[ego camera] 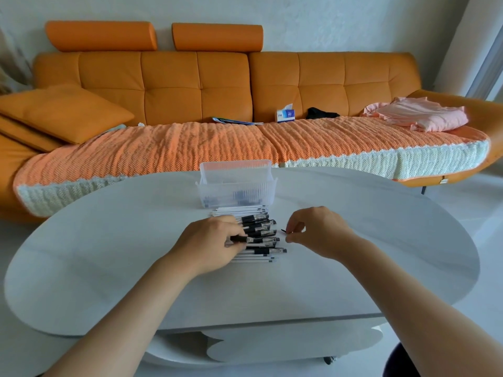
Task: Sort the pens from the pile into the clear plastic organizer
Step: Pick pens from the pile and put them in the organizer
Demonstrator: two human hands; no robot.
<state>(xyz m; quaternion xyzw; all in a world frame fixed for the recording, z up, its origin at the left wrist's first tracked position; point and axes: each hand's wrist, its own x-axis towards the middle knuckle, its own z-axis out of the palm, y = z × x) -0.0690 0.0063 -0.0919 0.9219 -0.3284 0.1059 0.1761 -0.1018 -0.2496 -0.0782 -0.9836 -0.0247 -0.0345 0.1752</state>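
On the table [109,254], our left hand [209,243] grips one pen [261,240] at nine o'clock of the pile [258,227]; our right hand [315,232] pinches a small dark piece [283,231] at three. The organizer [236,186] stands at twelve. The pens look light, stiff and slick, so we judge mid-barrel the best hold

My left hand [209,243] covers the left ends of the black-and-clear pens [261,238]; the small dark bit [283,231] my right hand [318,232] pinches is too tiny to identify, perhaps a cap.
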